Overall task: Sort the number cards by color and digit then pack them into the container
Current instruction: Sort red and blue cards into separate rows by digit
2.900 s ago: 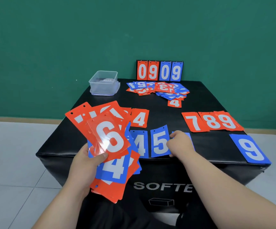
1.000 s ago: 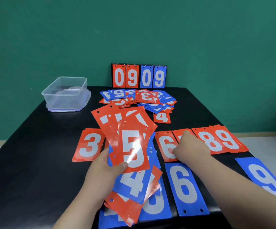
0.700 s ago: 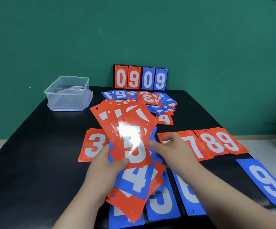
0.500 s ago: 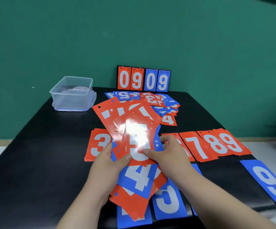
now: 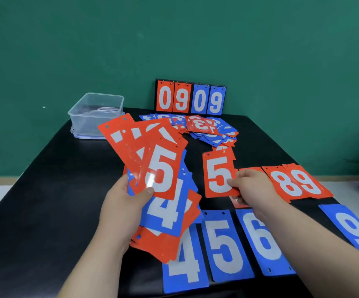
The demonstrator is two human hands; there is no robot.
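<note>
Left hand (image 5: 122, 203) is gripping a fanned stack of red and blue cards (image 5: 163, 214), thumb on the top red 5, glare blurring part of it. Right hand (image 5: 253, 188) is pinching a single red 5 card (image 5: 218, 175) at its lower right corner and covering red cards beside the red 8 and 9 (image 5: 299, 183), digits hidden. Blue 4, 5, 6 row (image 5: 226, 246) is lying nearest, the 4 partly under the fan; blue 9 (image 5: 354, 229) is running off frame. Clear container (image 5: 97, 112) is sitting far left on the black table (image 5: 45, 190), contents unclear

Red-and-blue card fan (image 5: 163, 173) held tilted, single red 5 card (image 5: 217, 168) pinched beside it, clear container (image 5: 97, 114) far left
</note>
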